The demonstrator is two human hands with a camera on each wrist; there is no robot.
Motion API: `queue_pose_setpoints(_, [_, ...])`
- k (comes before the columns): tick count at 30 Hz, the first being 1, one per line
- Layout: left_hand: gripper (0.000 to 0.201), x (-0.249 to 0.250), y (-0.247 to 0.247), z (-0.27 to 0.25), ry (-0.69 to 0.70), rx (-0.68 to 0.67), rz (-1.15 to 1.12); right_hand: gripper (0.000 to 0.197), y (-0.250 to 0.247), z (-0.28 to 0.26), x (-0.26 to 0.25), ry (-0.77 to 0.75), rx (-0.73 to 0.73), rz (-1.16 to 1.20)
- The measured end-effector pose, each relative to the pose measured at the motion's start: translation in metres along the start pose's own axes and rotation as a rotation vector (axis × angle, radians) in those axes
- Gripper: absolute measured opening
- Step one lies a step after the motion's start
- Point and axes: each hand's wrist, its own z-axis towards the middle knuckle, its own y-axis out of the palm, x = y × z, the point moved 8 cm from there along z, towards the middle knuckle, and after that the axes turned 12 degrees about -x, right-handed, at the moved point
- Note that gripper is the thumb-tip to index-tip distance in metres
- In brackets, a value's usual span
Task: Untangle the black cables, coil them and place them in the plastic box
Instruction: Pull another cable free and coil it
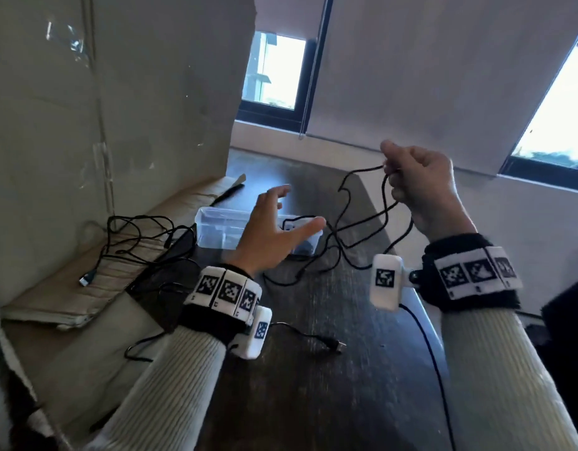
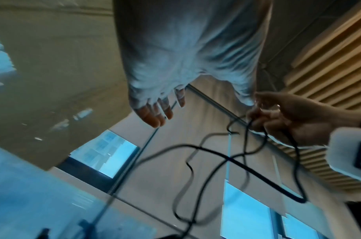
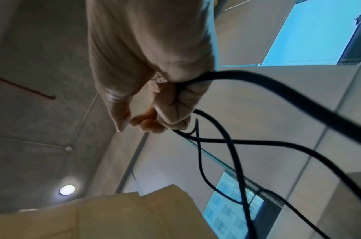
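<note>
My right hand point(image 1: 411, 177) is raised above the dark table point(image 1: 329, 385) and grips loops of a thin black cable point(image 1: 362, 222), which hang down and trail onto the table. The right wrist view shows its fingers point(image 3: 171, 113) curled round the cable point(image 3: 236, 153). My left hand point(image 1: 281, 226) hovers with fingers spread over the clear plastic box point(image 1: 222, 229) and holds nothing. In the left wrist view its fingers point(image 2: 155, 113) are straight, with the cable loops point(image 2: 216, 161) beside them. A second tangle of black cable point(image 1: 141, 236) lies to the left on cardboard.
A tall cardboard box point(image 1: 102, 109) stands at the left, with flattened cardboard point(image 1: 86, 288) at its foot. A cable end with a plug point(image 1: 333, 345) lies on the table near me. The wall and windows point(image 1: 274, 70) are behind the table.
</note>
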Motion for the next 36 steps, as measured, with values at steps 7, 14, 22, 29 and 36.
queue_pose_setpoints(7, [0.063,0.062,0.057,0.016,0.1,-0.362,0.103,0.042,0.006,-0.044,-0.029,-0.18,-0.035,0.046])
queue_pose_setpoints(14, [0.008,0.085,0.053,0.028,0.234,-0.425,0.125,0.03,-0.011,-0.037,-0.021,-0.107,0.019,-0.064])
queue_pose_setpoints(22, [0.041,0.074,0.02,0.041,0.244,-0.04,0.203,0.019,-0.008,-0.042,-0.024,-0.087,-0.19,-0.036])
queue_pose_setpoints(29, [0.069,0.065,0.053,0.042,0.135,-0.279,0.244,0.025,0.009,-0.041,-0.022,-0.128,-0.292,-0.082])
queue_pose_setpoints(36, [0.017,0.053,0.033,0.04,0.065,-0.389,0.282,0.018,-0.027,-0.034,-0.022,-0.19,-0.022,0.071])
